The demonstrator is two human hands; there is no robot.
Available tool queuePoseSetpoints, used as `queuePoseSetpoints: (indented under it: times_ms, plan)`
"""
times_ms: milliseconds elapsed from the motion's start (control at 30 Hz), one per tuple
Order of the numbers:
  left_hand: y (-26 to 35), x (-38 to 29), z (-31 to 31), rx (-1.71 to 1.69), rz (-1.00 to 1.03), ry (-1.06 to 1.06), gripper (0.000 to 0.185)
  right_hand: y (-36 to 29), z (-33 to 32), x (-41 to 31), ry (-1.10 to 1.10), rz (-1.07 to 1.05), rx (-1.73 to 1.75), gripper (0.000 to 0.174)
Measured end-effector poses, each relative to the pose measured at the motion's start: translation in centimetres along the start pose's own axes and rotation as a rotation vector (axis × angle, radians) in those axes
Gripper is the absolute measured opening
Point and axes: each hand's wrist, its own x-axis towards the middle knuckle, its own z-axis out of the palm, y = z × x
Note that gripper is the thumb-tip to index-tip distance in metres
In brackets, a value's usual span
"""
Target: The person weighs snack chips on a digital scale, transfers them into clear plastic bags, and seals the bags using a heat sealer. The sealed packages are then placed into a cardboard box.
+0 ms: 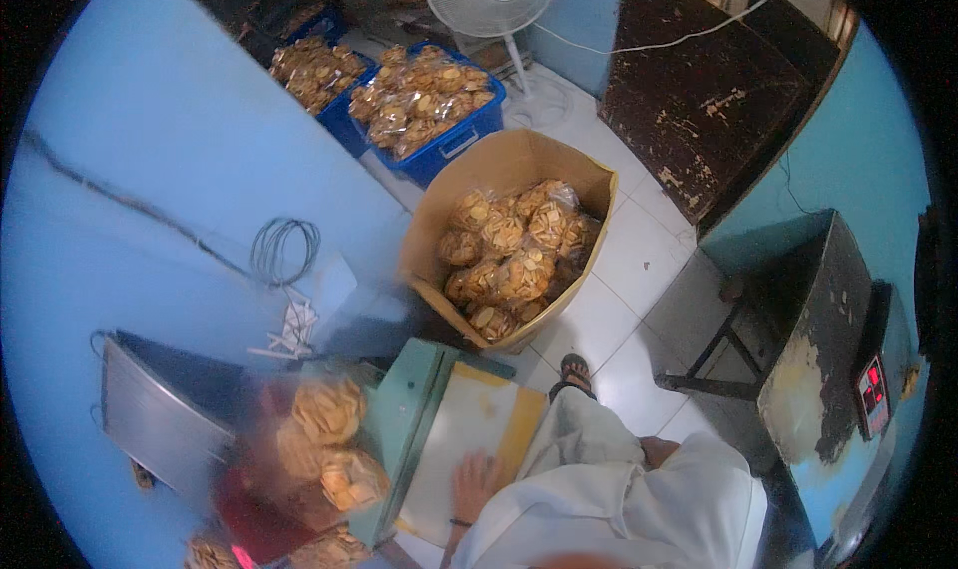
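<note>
My left hand point(475, 485) lies flat, fingers apart, on the white, yellow-taped top point(468, 434) of a green metal bench machine point(410, 397), possibly a bag sealer. A dark band is at its wrist. My right hand is not plainly in view; a small patch of skin shows by my trouser leg, and I cannot tell what part it is. Left of the machine, clear plastic bags of brown chips or crackers point(353, 479) point(328, 412) sit on a dark red surface point(258, 505), partly blurred. Beyond the machine stands a large open cardboard box point(516, 150) holding several filled bags.
Blue plastic crates point(456, 146) heaped with bagged chips stand behind the box, beside a white pedestal fan point(490, 0). A metal container point(161, 412) is at the left. On the right are a worn table point(793, 389), a red digital display point(874, 397) and a dark scuffed panel point(703, 105).
</note>
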Motion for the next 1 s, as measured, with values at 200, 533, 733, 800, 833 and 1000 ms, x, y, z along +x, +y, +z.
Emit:
queuePoseSetpoints:
  times_ms: [200,533,733,800,833,1000]
  plan:
    - [2.4,0.3,-2.7,-0.124,-0.126,0.178,0.081,-4.9,0.1,3.5,-0.202,-0.040,0.034,0.075]
    - [10.6,-7.6,-0.2,-0.249,-0.383,0.533,0.064,-18.0,14.9,-5.4,-0.549,-0.144,-1.416,0.061]
    - [14.5,-16.2,3.6,-0.329,-0.426,0.621,0.055,-22.8,29.8,-16.1,-0.619,-1.391,-1.272,0.037]
    - [15.6,-18.5,5.4,-0.340,-0.503,0.710,0.053,-25.0,34.5,-18.0,-0.506,-1.755,-1.090,0.040]
    - [16.0,-19.5,6.1,-0.349,-0.546,0.757,0.052,-26.2,37.0,-18.5,-0.361,-1.911,-1.046,0.043]
    - [16.6,-22.1,8.4,-0.431,-0.633,0.922,0.056,-30.5,45.9,-19.5,-0.067,-1.920,-1.382,0.030]
